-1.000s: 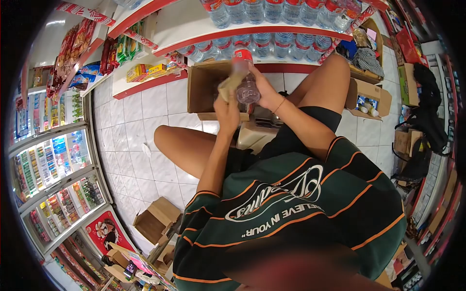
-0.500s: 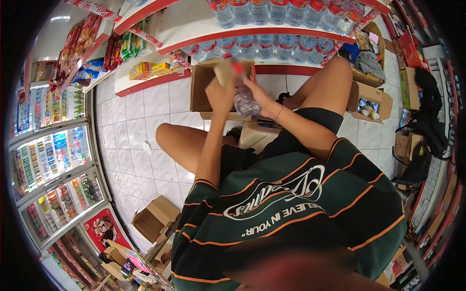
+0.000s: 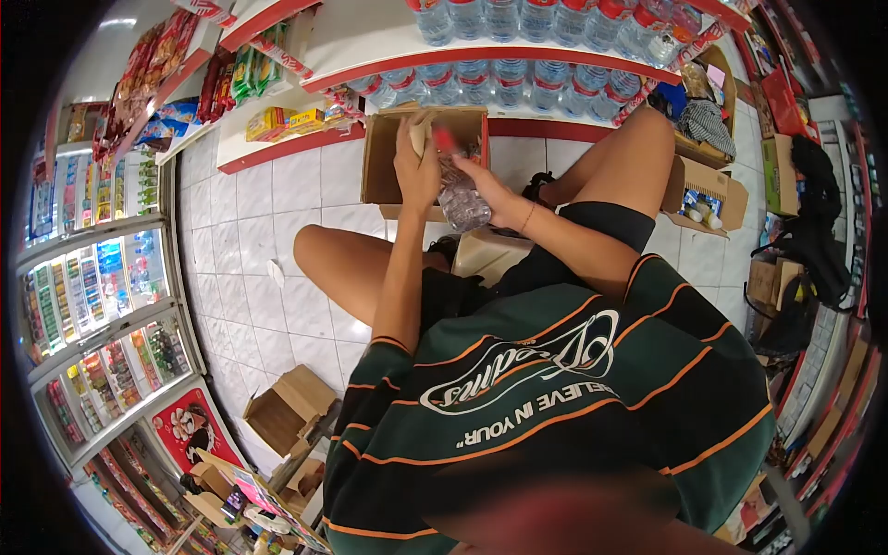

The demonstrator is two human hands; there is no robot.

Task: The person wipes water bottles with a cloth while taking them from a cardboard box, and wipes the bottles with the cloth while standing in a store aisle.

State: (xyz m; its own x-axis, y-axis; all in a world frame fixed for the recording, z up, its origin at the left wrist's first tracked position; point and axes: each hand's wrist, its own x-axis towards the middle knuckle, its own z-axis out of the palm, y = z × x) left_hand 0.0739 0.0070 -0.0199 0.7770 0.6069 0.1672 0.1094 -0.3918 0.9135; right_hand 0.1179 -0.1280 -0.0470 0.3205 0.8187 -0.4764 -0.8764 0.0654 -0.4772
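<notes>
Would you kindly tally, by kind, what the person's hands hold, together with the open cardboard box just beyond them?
Plastic bottle, in the right hand: 1
Beige cloth, in the left hand: 1
Open cardboard box: 1
Total: 3

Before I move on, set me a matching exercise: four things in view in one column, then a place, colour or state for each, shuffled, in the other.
Column one
1. Held bottle
2. Cloth
3. Shelf bottles
4. Shirt

Column two
A. In the grip of the left hand
B. Dark, with orange stripes
C. In the grip of the right hand
D. Standing in rows

Right pairs: 1-C, 2-A, 3-D, 4-B.
</notes>
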